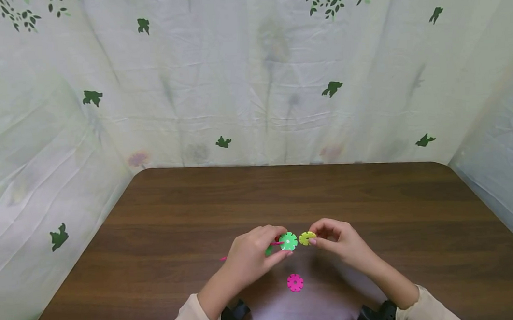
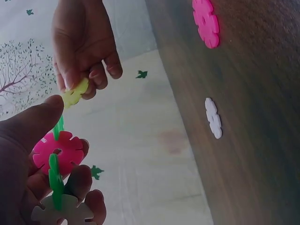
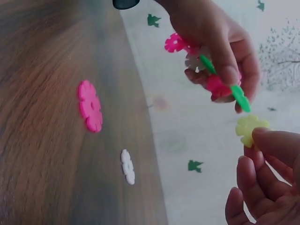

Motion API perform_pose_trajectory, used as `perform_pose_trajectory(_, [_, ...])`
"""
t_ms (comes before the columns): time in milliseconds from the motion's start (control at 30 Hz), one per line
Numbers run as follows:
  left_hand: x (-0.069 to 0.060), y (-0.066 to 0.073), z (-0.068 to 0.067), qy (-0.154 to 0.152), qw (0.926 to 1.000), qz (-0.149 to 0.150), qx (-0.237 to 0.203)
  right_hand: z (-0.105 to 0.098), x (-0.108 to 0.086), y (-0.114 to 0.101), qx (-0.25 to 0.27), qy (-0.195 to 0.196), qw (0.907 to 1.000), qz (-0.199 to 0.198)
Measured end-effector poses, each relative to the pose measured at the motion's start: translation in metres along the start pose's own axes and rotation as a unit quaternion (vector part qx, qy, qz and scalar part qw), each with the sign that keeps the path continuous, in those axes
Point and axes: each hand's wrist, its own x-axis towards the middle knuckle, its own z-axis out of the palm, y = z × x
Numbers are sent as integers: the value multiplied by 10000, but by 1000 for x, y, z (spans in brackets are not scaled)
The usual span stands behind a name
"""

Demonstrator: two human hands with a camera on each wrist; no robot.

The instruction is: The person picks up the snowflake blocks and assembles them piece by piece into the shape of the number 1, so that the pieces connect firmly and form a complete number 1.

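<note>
My left hand [image 1: 253,257] holds a chain of notched plastic flower discs slotted together. A green disc [image 1: 289,241] stands at its right end, by the thumb and fingertips. Behind it in the left wrist view come a pink disc [image 2: 70,150], another green disc [image 2: 56,180] and a whitish disc [image 2: 65,208]. With thumb and finger, my right hand [image 1: 348,244] pinches a yellow disc [image 1: 306,238] by its edge. A small gap separates yellow from green in the head view. Part of the chain is hidden by the left hand.
On the brown wooden table [image 1: 176,203] a loose pink disc [image 1: 295,282] lies in front of the hands. A white disc [image 3: 127,167] also lies there, seen in both wrist views. A pale leaf-printed cloth [image 1: 244,83] hangs behind the table.
</note>
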Motion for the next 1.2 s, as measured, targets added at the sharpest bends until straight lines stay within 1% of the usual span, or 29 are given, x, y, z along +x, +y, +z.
perform_pose_trajectory(100, [0,2,1,-53,9999,59,-86,1,-1,-2,-123,46,9996,-245])
perform_pose_trajectory(233, [-1,3,2,-79,9999,50,-139,2,-2,-4,-173,104,9981,-588])
perform_pose_trajectory(333, [-1,4,2,-105,9998,82,-160,4,-3,-6,-216,90,9969,-752])
perform_pose_trajectory(467, [-1,6,3,-124,9996,167,-178,6,-4,-7,-396,134,9928,-1119])
perform_pose_trajectory(567, [-2,8,3,-98,9995,228,-207,8,-4,-7,-526,216,9876,-1462])
perform_pose_trajectory(733, [-2,8,4,-89,9993,288,-210,10,-5,-6,-585,278,9849,-1606])
perform_pose_trajectory(867, [-1,7,4,-238,9995,161,-92,11,-6,-7,-561,315,9888,-1344])
perform_pose_trajectory(967, [0,8,2,-501,9987,-59,102,12,-6,-7,-396,304,9952,-844])
perform_pose_trajectory(1033, [0,10,1,-632,9976,-197,223,13,-6,-6,-158,278,9984,-476])
perform_pose_trajectory(1133, [0,13,3,-576,9977,-231,277,14,-6,-6,277,252,9991,221])
perform_pose_trajectory(1200, [-1,15,5,-423,9986,-108,294,14,-6,-7,613,228,9960,613])
